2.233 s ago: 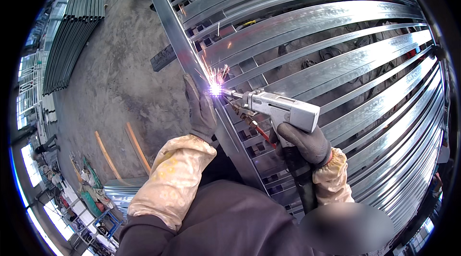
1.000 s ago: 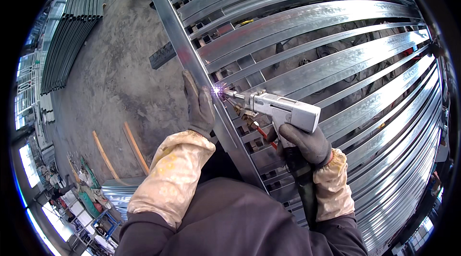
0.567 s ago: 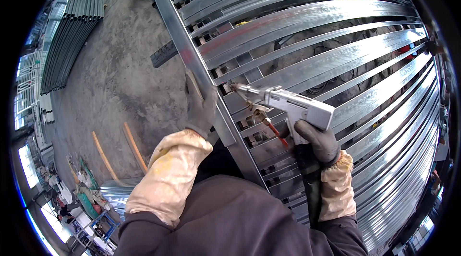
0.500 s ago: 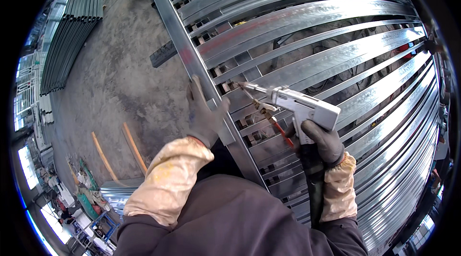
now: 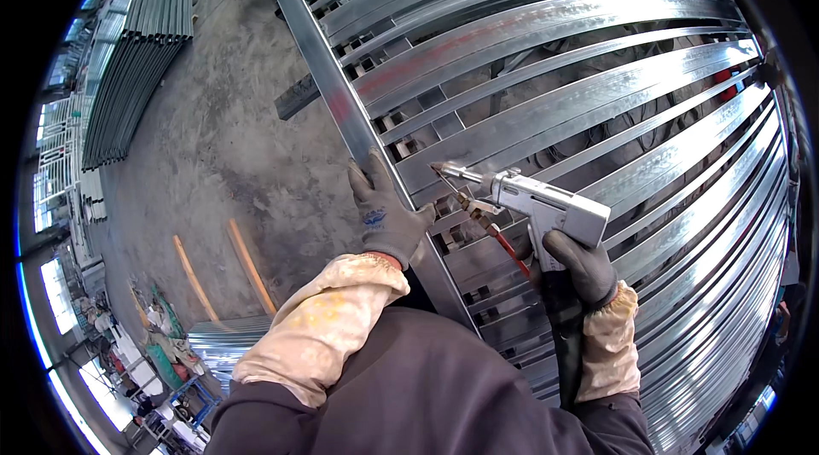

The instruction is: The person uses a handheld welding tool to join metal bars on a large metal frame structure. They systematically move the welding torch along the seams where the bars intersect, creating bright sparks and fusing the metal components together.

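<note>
My gloved right hand [image 5: 587, 269] is wrapped round the grip of a white and silver welding gun [image 5: 553, 204]. The gun's copper tip points left and sits just above the slats beside the long steel side rail [image 5: 317, 71]. A thin wire guide with a brass fitting and a red hose [image 5: 510, 252] runs under the barrel. My gloved left hand [image 5: 388, 214] rests on the side rail, fingers apart and stretched forward, the thumb out toward the slats. Parallel galvanized steel slats [image 5: 512, 131] meet the rail from the right.
Bundled steel tubes [image 5: 141, 88] lie on the concrete floor at the far left. Two wooden strips [image 5: 247, 263] and more shiny metal profiles [image 5: 213, 340] are at the lower left. Dark cables [image 5: 627, 124] show through gaps between the slats. A dark block [image 5: 297, 97] juts out beneath the rail.
My left hand has shifted right and turned farther onto the rail. The welding gun has moved slightly right and down in the picture, still in my right hand. The view has shifted slightly.
</note>
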### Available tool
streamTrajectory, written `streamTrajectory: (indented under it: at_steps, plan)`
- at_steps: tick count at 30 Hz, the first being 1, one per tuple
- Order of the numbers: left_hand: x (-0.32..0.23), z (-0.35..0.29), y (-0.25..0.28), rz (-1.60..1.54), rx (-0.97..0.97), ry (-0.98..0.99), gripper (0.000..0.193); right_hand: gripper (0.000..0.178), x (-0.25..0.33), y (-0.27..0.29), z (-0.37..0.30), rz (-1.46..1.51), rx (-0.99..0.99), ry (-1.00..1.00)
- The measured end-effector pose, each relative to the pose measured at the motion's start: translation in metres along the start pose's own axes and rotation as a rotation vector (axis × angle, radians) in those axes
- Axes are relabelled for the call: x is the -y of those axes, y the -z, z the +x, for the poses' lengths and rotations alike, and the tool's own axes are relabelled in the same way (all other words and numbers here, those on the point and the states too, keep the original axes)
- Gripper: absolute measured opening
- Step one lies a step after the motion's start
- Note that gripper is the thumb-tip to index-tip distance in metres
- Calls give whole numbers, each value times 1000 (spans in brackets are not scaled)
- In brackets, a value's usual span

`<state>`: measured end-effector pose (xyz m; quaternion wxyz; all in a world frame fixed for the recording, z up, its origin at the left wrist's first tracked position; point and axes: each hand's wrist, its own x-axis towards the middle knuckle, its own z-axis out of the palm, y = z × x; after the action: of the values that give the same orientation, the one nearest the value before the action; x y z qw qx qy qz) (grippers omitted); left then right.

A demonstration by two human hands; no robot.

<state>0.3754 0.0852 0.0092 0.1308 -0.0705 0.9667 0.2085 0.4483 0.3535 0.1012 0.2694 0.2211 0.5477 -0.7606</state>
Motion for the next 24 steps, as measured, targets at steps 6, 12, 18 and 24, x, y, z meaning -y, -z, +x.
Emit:
streamTrajectory:
  at_steps: [6, 12, 18, 24]
  plan:
    - [2, 1, -4, -3, -52, -25, 123, 46, 1, -9, 21, 2, 77, -36]
    - [0, 1, -3, 5, -39, -5, 125, 34, -12, -18, 43, -80, 84, 116]
    - [2, 1, -5, 34, -28, 22, 128, 41, -5, -20, 42, -1, 146, 2]
    - [-1, 1, -3, 3, 6, 13, 130, 35, 0, -24, 42, -31, 130, -49]
